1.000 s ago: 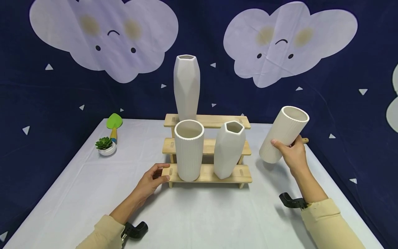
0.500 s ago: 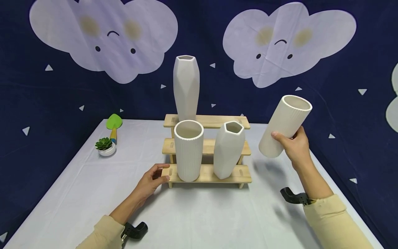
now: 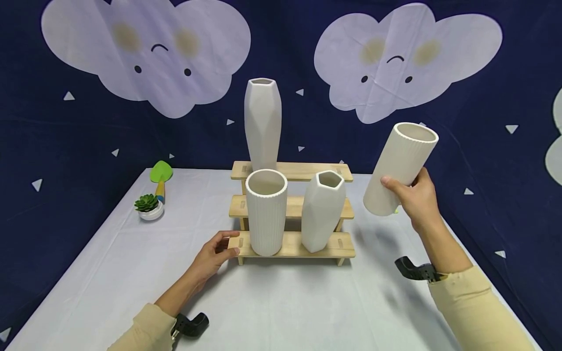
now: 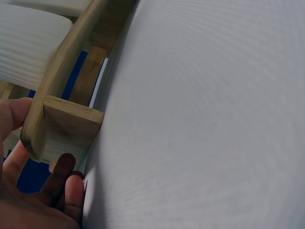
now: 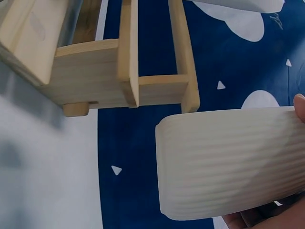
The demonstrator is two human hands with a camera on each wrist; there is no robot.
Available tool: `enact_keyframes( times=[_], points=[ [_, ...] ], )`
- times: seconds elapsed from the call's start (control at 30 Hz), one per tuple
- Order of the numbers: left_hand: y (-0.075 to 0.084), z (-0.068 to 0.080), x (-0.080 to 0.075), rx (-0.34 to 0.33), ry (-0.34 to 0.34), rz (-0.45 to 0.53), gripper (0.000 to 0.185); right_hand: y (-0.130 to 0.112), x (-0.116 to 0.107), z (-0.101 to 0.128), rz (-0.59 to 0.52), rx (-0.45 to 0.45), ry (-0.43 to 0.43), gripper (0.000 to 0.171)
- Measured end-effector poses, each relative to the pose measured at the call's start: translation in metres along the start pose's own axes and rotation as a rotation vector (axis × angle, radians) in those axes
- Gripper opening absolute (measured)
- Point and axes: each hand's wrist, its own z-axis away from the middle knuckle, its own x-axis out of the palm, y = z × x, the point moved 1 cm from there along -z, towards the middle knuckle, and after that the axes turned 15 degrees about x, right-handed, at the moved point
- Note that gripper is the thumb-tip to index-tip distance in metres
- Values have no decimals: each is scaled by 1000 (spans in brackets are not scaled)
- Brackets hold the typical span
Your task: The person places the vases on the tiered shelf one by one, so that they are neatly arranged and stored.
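Note:
My right hand (image 3: 414,200) grips a white ribbed cylinder vase (image 3: 400,166) tilted in the air, right of the wooden three-step stand (image 3: 291,243); the right wrist view shows that vase (image 5: 228,160) with my fingers (image 5: 267,217) under it. My left hand (image 3: 215,256) holds the left end of the stand's lowest step, thumb on top; the left wrist view shows fingers (image 4: 62,183) around the step's end (image 4: 52,124). On the lowest step stand a second ribbed vase (image 3: 266,212) and a faceted white vase (image 3: 322,210). A tall faceted vase (image 3: 262,124) stands on the top step.
A small potted succulent (image 3: 149,204) and a green scoop (image 3: 160,174) lie at the table's far left. The white table (image 3: 281,302) ends at a dark blue cloud backdrop (image 3: 88,131). Black wrist mounts (image 3: 412,270) sit on both forearms.
My right hand has lifted the ribbed vase higher and slightly left, off the table. The left hand and the stand have not moved.

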Motion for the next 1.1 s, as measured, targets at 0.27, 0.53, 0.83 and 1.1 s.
enact_keyframes(
  times=[0.27,0.53,0.83,1.1],
  points=[
    [1,0,0,14,3,5,45,-13,-1,-1,10,-23,-54,75],
    [0,-1,1,12,4,0,44,-26,1,0,2,-52,-104,77],
    [1,-1,1,8,6,-1,44,-44,6,1,-25,-71,-144,80],
    [1,0,1,11,8,-6,44,-58,11,-1,-83,-96,-175,74]
  ],
)
